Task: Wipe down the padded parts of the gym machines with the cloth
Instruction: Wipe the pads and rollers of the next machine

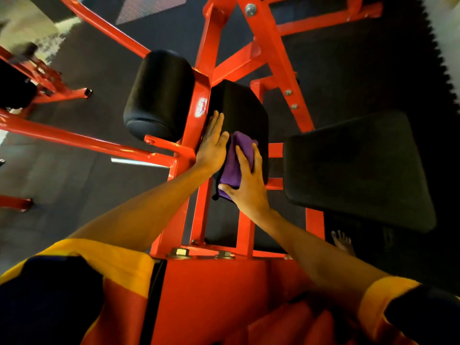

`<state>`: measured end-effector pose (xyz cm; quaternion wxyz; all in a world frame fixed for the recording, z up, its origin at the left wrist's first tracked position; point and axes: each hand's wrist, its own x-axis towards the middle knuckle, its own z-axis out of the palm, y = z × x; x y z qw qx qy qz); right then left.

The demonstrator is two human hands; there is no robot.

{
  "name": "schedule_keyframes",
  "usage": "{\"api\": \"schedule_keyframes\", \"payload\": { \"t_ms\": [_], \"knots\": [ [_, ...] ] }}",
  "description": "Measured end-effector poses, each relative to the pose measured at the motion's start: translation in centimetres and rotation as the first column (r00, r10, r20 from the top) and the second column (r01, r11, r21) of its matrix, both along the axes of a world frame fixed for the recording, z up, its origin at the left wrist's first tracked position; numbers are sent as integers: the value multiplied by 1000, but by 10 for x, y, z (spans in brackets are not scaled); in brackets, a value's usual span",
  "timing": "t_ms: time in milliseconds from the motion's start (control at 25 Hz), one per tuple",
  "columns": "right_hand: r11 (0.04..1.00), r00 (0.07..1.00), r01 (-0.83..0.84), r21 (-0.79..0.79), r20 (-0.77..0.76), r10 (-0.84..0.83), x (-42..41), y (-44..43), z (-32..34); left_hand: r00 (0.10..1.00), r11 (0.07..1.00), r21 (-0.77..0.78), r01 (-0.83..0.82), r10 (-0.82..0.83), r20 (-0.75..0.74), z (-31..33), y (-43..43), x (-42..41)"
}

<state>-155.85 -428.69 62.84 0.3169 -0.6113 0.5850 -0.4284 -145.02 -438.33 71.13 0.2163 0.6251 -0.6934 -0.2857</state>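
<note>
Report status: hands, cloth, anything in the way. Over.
Left hand flat on edge of middle pad. Right hand pressing purple cloth onto that pad. Roller pad and seat pad: no hand on them. Nothing in the way.

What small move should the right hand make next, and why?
Probably slide the purple cloth toward the far end of the centre pad: the right hand presses it on the near half, the far half lies bare, and the left hand rests flat at its edge.

Dark rubber floor mats [348,58] lie beneath; a second red steel machine frame [62,94] stands left; a bare foot [343,242] rests right.
</note>
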Motion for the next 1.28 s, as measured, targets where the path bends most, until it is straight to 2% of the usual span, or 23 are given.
{"api": "schedule_keyframes", "payload": {
  "t_ms": [120,200,360,480,600,720,880,960,1000,1040,1080,1200,1280],
  "knots": [
    [999,996,8,-31,-85,-11,9,-11,6,1000,1000,21,23,-23,-11,-2,1,2],
    [998,996,-8,-61,-89,3,5,-9,0,1000,1000,10,4,-4,8,1,2,1],
    [998,999,39,42,35,-41,-2,16,-22,996,999,-33,21,-18,90,0,4,-1],
    [978,963,98,187,230,-140,3,31,-37,993,999,-41,11,-6,116,-3,0,0],
    [923,843,126,364,451,-293,10,22,-21,992,999,-50,8,-2,122,-4,-1,0],
    [795,617,199,572,557,-556,11,2,-5,992,998,-59,13,-6,123,-6,0,0],
    [652,387,204,730,552,-739,0,-21,0,992,998,-66,-11,19,121,-6,0,0],
    [561,260,202,803,509,-821,-7,-29,6,992,997,-75,-19,28,125,-5,1,-1],
    [518,226,193,834,476,-850,-8,-29,11,991,996,-82,-23,34,128,-5,1,-2],
    [499,214,176,849,462,-861,-5,-26,16,991,996,-89,-26,38,132,-6,2,-2],
    [507,242,169,845,463,-853,0,-21,22,990,995,-95,-28,41,138,-7,1,-2],
    [662,388,150,734,572,-723,19,7,27,986,995,-95,-28,44,163,-9,0,-2],
    [734,495,199,649,580,-647,14,8,19,983,995,-97,-18,36,182,-8,0,-2]
  ]
}}
